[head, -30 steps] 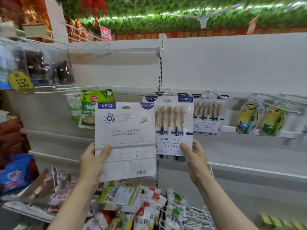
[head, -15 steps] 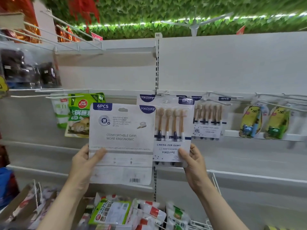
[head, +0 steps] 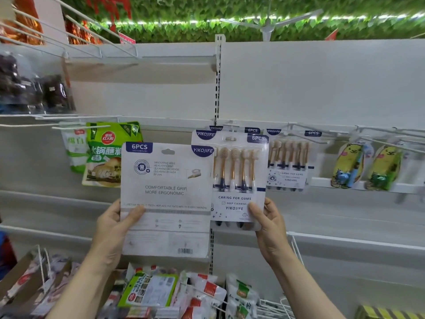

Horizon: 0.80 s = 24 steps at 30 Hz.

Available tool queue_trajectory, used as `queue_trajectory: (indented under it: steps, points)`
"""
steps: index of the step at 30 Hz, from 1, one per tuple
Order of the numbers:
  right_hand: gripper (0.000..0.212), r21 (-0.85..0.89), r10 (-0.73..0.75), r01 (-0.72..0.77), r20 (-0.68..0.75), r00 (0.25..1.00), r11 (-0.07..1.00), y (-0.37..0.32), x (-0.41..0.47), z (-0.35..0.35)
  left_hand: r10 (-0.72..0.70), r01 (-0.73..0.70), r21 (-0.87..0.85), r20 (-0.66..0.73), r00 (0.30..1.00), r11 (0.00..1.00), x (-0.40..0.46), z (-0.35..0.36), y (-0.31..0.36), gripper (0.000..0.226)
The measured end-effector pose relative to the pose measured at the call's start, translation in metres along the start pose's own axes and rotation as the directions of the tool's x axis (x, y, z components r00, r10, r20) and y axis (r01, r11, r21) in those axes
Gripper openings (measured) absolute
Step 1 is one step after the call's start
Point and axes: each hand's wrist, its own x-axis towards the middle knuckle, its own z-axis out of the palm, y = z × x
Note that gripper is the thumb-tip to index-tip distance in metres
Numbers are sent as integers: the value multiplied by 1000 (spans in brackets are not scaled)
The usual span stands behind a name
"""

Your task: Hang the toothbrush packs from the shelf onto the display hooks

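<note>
White shelf wall behind; left hand (head: 110, 229) grips back-facing toothbrush pack (head: 165, 199) in reserve, right hand (head: 269, 229) pinches front-facing pack (head: 234, 178) raised so its hole meets display hook (head: 230, 138).

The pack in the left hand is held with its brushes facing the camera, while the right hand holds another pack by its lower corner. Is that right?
Not quite. The head view shows the left hand holding its pack with the printed back facing the camera, barcode and text showing, no brushes. The rest holds: the right hand holds another pack, brushes showing, by its lower corner.
</note>
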Motion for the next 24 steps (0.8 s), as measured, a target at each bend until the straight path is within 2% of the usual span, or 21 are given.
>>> queue_trajectory:
  steps: [3, 7, 9, 11, 13, 17, 19, 21, 22, 24]
  points:
    - [89, -24, 21, -22, -27, 999, 999, 2, 18, 1, 0, 0, 7, -11, 1000, 1000, 3, 6, -2, 23]
    - [86, -16, 58, -59, -37, 998, 998, 4, 38, 2, -9, 9, 17, -40, 999, 1000, 4, 15, -5, 22]
    - [71, -8, 72, -72, -36, 997, 997, 5, 45, 3, -15, 17, 29, -44, 999, 999, 3, 17, -6, 21]
    - [41, -7, 102, -102, -49, 994, 995, 8, 53, 1, -10, 12, 51, -46, 999, 999, 2, 20, -5, 20]
    - [28, -1, 130, -130, -49, 990, 991, 10, 58, -1, 0, 4, 60, -54, 999, 998, 0, 22, -4, 20]
    - [29, -100, 153, -161, -88, 984, 982, 6, 56, -3, 20, -14, 78, -85, 996, 997, -3, 23, -3, 19]
    - [40, -207, 105, -146, -196, 975, 967, -2, 48, 2, 31, -22, 88, -103, 994, 996, -5, 22, -2, 18]
    - [57, -349, -15, -93, -293, 956, 932, -15, 33, 15, 36, -27, 77, -122, 992, 997, -8, 24, -2, 18]
    - [60, -413, -84, -37, -272, 959, 910, -22, 21, 26, 32, -23, 70, -133, 991, 997, -9, 26, -2, 18]
    - [61, -467, -144, 83, -97, 985, 880, -32, -4, 54, 17, -10, 52, -147, 989, 999, -13, 33, -3, 18]
